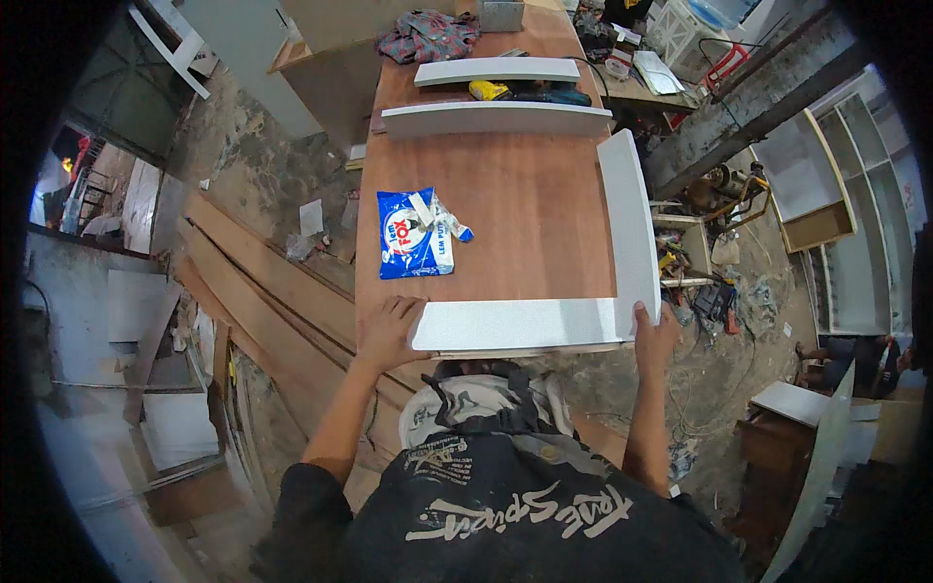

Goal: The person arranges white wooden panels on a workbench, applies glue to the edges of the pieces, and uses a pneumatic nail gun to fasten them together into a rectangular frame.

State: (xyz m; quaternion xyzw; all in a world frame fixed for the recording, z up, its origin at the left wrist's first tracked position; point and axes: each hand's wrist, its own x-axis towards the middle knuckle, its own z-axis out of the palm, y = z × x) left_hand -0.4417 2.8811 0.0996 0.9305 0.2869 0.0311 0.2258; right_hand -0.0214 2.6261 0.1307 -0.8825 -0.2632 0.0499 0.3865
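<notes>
A short white board (515, 325) lies along the near edge of the wooden worktable (525, 214). At its left end my left hand (391, 332) grips it, fingers on the table side. A second white board (632, 228) runs away from me along the table's right edge and meets the first at a corner. My right hand (655, 335) holds that corner, thumb on top, its other fingers mostly hidden beyond the edge. Left of the tabletop's middle lies a blue and white glue packet (415, 233), its upper right corner crumpled.
Two more white boards (496, 119) stand across the far part of the table, with a yellow-and-dark power tool (530, 93) between them. Behind is a crumpled plaid cloth (428, 37). Long brown planks (262, 291) lie at the left; a metal beam (739, 107) slants by the right.
</notes>
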